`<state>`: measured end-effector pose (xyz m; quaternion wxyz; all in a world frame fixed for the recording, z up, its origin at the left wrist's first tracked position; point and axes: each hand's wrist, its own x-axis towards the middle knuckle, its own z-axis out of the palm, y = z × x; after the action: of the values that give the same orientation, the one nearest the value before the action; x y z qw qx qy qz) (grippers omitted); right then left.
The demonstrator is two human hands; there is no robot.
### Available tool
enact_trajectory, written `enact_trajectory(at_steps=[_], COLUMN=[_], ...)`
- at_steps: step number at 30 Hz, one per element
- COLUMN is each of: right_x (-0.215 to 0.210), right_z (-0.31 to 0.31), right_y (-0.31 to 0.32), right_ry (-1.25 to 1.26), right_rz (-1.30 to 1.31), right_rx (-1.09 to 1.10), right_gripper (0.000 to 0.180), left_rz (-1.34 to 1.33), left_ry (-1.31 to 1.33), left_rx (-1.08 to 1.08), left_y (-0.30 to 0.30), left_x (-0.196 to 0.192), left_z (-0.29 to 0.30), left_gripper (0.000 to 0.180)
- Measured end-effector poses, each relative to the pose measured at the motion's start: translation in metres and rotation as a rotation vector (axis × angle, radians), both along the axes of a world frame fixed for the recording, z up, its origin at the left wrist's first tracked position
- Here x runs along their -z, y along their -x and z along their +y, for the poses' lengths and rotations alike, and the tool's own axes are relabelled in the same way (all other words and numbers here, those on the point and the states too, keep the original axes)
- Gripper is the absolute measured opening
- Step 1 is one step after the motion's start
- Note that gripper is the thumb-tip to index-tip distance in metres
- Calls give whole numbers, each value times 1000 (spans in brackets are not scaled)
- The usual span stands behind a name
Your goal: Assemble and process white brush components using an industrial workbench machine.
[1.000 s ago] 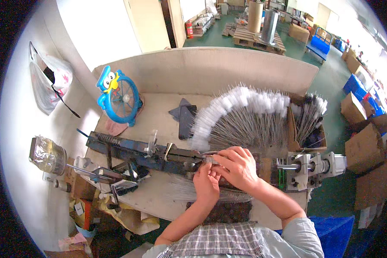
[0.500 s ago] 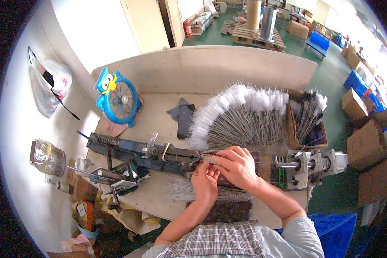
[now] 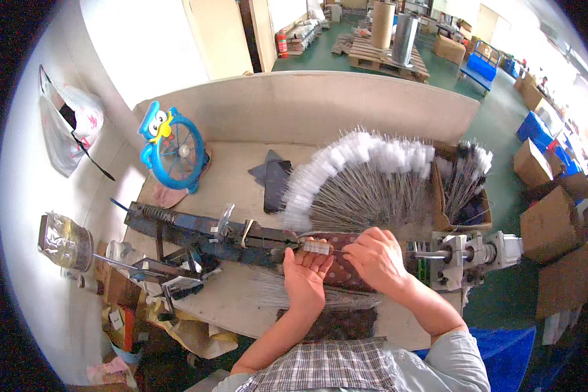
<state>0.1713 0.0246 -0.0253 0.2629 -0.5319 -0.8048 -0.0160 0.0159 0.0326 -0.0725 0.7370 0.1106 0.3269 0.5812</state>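
My left hand (image 3: 306,277) lies palm up with its fingers spread and slightly curled, just below a short band of white bristles (image 3: 317,247). The bristles sit at the right end of the long dark metal bench device (image 3: 242,242); whether the fingers touch them I cannot tell. To the right, my right hand (image 3: 380,260) is closed, thumb and fingertips pinched on a thin wire that runs from the bristles. Behind both hands, finished wire brushes (image 3: 366,176) with white tips lie fanned out. Loose wires (image 3: 274,291) lie in front of the device.
A motor-like machine with a shaft (image 3: 467,255) stands at the right end. Dark brushes fill a cardboard box (image 3: 443,186) at the back right. A dark phone-like slab (image 3: 277,186) and a blue cartoon-duck fan (image 3: 179,150) are at the back left. A low board (image 3: 307,108) edges the table.
My left hand has opened from its pinch and turned palm up under the bristles. My right hand has moved right, off the bristles and along the wire. The view has shifted slightly.
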Motion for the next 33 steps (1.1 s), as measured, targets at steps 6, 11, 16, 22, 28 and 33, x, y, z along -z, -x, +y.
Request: enact_trajectory(at_steps=[6,11,16,22,28,33], right_x=[3,3,-3,52,99,89], right_z=[-12,-9,-22,-52,-62,-49], right_y=[-2,-13,-24,-22,21,18], right_ry=[47,72,42,327,388,522], right_rz=[18,67,258,233,103,-116], right_rx=[-18,-15,-71,-88,-77,14], right_gripper=[13,15,16,14,13,8], left_rz=[86,185,343,583,341,639], left_ry=[25,-12,-41,-8,225,141], left_rx=[61,129,212,-27,-482,-702], left_y=[1,2,9,99,310,347], left_x=[-10,-9,-7,17,86,65], left_z=[-5,-9,-22,-33,-55,-46], left_gripper=[60,59,53,34,32,41])
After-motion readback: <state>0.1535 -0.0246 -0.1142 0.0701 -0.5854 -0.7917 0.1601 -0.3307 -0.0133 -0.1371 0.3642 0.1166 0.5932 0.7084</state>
